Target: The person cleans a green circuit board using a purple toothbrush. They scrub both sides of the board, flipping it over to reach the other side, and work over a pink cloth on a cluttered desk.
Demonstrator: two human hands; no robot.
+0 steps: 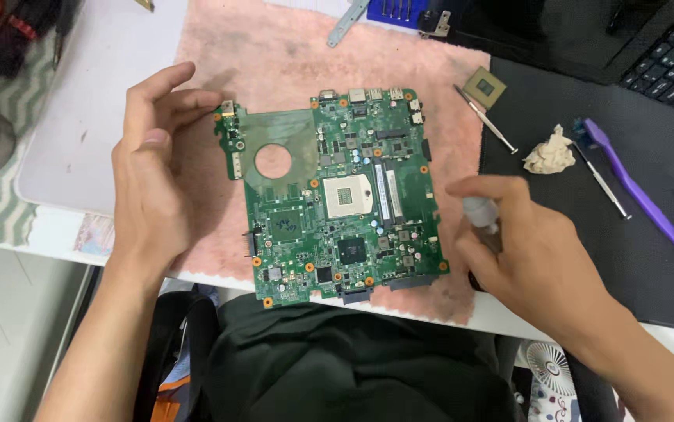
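The green circuit board lies flat on a pink cloth at the near edge of the surface, the left hand loosely spread and touching its left corner, the right hand closed around a small pale tube, with a purple brush farther right.

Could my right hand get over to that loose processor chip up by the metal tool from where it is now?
Probably yes. The chip lies uncovered on the pink cloth beyond the right hand, with nothing between them. But that hand already grips a small tube, so picking the chip up would be awkward.
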